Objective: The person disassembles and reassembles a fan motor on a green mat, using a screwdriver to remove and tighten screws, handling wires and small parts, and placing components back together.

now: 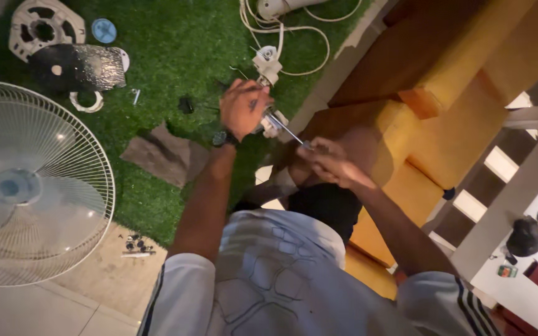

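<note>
Fan teardown on green turf, both hands on the motor part, frame centre.

Big wire fan guard (35, 183) fills the left edge; yellow-brown sofa (443, 93) upper right; black round-holed plate (77, 67) and white vented housing (45, 25) upper left, small blue cap (103, 30) beside them. Left hand (243, 107) fingers curled tight over the white motor unit (268, 65), upper centre. Right hand (331, 163) closed around a screwdriver (286, 132); its long axis runs lower right to upper left, tip at the motor. No labels legible.
</note>
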